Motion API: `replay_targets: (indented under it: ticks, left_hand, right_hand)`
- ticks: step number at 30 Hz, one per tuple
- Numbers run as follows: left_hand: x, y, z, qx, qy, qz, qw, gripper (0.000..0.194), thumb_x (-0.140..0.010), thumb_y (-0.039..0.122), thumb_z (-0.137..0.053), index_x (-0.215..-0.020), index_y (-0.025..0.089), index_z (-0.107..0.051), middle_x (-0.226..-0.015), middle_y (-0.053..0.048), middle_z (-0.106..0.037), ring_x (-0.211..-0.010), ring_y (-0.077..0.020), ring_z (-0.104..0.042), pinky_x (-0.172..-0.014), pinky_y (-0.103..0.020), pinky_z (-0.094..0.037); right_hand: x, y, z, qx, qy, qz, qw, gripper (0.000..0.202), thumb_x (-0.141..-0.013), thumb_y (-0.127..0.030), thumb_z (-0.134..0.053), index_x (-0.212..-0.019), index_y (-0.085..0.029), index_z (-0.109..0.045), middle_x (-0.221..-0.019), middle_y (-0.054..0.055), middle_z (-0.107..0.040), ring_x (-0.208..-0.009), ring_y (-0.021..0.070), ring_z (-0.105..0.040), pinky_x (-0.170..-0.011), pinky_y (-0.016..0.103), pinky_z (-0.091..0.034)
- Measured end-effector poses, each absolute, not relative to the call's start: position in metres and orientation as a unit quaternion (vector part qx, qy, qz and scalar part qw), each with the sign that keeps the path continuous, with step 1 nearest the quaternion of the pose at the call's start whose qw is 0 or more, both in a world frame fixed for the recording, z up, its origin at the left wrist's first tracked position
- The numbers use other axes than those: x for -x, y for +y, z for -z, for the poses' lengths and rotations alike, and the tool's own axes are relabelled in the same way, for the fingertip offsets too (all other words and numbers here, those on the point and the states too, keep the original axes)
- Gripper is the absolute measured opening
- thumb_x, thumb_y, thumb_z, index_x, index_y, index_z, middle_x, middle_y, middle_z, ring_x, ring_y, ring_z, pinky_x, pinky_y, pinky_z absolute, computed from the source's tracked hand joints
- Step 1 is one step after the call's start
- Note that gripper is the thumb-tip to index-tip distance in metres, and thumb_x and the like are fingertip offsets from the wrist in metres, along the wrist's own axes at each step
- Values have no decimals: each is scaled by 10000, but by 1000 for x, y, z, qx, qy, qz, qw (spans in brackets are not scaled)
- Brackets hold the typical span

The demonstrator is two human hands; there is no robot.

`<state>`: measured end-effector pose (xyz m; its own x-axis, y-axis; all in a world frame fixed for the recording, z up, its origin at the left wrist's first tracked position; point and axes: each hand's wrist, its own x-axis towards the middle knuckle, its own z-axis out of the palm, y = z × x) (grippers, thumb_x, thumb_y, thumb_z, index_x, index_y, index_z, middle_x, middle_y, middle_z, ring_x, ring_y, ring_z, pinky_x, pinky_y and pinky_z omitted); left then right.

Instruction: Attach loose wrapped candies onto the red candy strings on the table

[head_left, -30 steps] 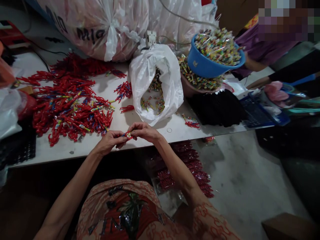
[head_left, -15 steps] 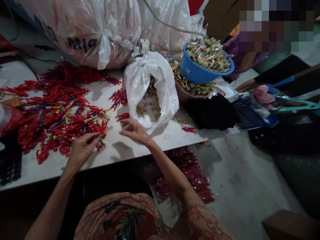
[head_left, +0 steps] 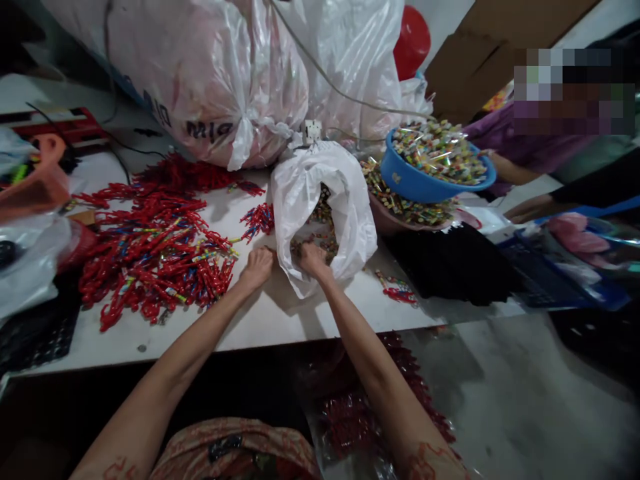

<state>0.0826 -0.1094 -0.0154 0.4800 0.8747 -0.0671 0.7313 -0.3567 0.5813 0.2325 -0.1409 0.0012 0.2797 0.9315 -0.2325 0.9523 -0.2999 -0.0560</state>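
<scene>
An open white plastic bag (head_left: 345, 200) lies on the white table (head_left: 280, 320), with small colourful wrapped pieces (head_left: 325, 230) inside. My right hand (head_left: 313, 259) reaches into the bag's mouth, fingers among the pieces and hidden from view. Just left of the bag's edge rests my left hand (head_left: 257, 265), curled into a fist on the table; whether it holds anything does not show. A big heap of red toy pieces (head_left: 155, 250) spreads to the left of my left hand.
Large tied plastic sacks (head_left: 220, 80) stand at the back. A blue bowl (head_left: 425, 183) heaped with colourful pieces sits right of the bag, beside a black cloth (head_left: 450, 263). Another person's arm (head_left: 505, 170) is at the far right. Bags of red items (head_left: 360, 413) lie under the table.
My left hand left the red heap and moved right to the bag's edge. My right hand went forward into the bag. The camera tilted nearer to the table.
</scene>
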Motion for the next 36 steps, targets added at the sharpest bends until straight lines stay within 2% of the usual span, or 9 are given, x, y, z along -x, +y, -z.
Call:
replay_targets:
  ticks: [4,8,11,16,18,20,24,30,36]
  left_hand:
    - [-68,-119,22,-768,514,-185,335,175,-708,35,-519,-765,116,-663,-895,-169,-671,-961,-306,-625,-840,-402,-445]
    - [-32,-145,15,-705,531,-262,391,78,-747,173,-568,-778,140,-632,-773,-85,-672,-751,-213,-651,-698,-314,-490]
    - [-3,-173,11,-564,512,-381,524,219,-705,347,-657,-754,138,-618,-681,-47,-654,-622,-160,-624,-605,-271,-491]
    - [27,-204,-2,-333,464,-505,647,358,-449,334,-832,-641,133,-606,-563,12,-595,-484,-82,-524,-470,-199,-394]
    - [29,-206,-11,-285,445,-526,666,375,-432,311,-845,-662,137,-605,-579,13,-614,-482,-82,-536,-463,-195,-391]
    - [28,-206,-20,-237,424,-539,688,413,-408,296,-862,-694,141,-608,-605,8,-640,-499,-96,-566,-468,-198,-406]
    - [24,-204,-26,-176,405,-543,714,416,-411,285,-879,-688,136,-607,-585,9,-637,-491,-101,-573,-447,-198,-401]
    - [22,-205,-24,-135,406,-524,736,309,-506,198,-858,-662,132,-600,-546,21,-610,-443,-81,-544,-418,-184,-404]
    - [20,-204,-25,-105,399,-510,754,207,-637,113,-779,-799,137,-651,-595,34,-620,-434,-58,-532,-417,-164,-417]
  right_hand:
    - [-249,-150,-2,-804,576,141,37,473,-835,-153,-487,-1291,-32,-528,-1139,252,-645,-1088,302,-618,-847,316,-450]
    - [-250,-154,0,-790,599,134,10,641,-828,-109,-484,-1452,-68,-345,-1151,224,-654,-1097,290,-615,-868,324,-435]
    - [-244,-156,-5,-806,578,124,-30,610,-801,-130,-537,-1404,-98,-445,-1080,213,-676,-1042,307,-631,-837,357,-447]
    - [-213,-179,-22,-715,501,265,-409,464,-846,-352,-502,-1227,-109,-612,-815,92,-684,-625,162,-601,-582,280,-456]
    - [-189,-195,-27,-626,483,389,-474,523,-776,-446,-598,-1172,-107,-647,-631,19,-623,-497,116,-514,-504,251,-412]
    - [-164,-209,-29,-565,460,501,-467,507,-666,-437,-718,-1048,-106,-697,-542,-18,-576,-458,94,-477,-477,237,-384]
    - [-128,-220,-31,-504,381,613,-475,365,-518,-320,-832,-800,-136,-692,-619,4,-649,-496,94,-542,-483,228,-392]
    - [-116,-215,-31,-427,305,683,-509,294,-509,-281,-838,-722,-144,-689,-661,13,-682,-557,101,-599,-546,230,-444]
    - [-114,-212,-19,-408,279,684,-537,260,-525,-247,-841,-709,-157,-681,-643,-10,-674,-546,89,-598,-527,207,-449]
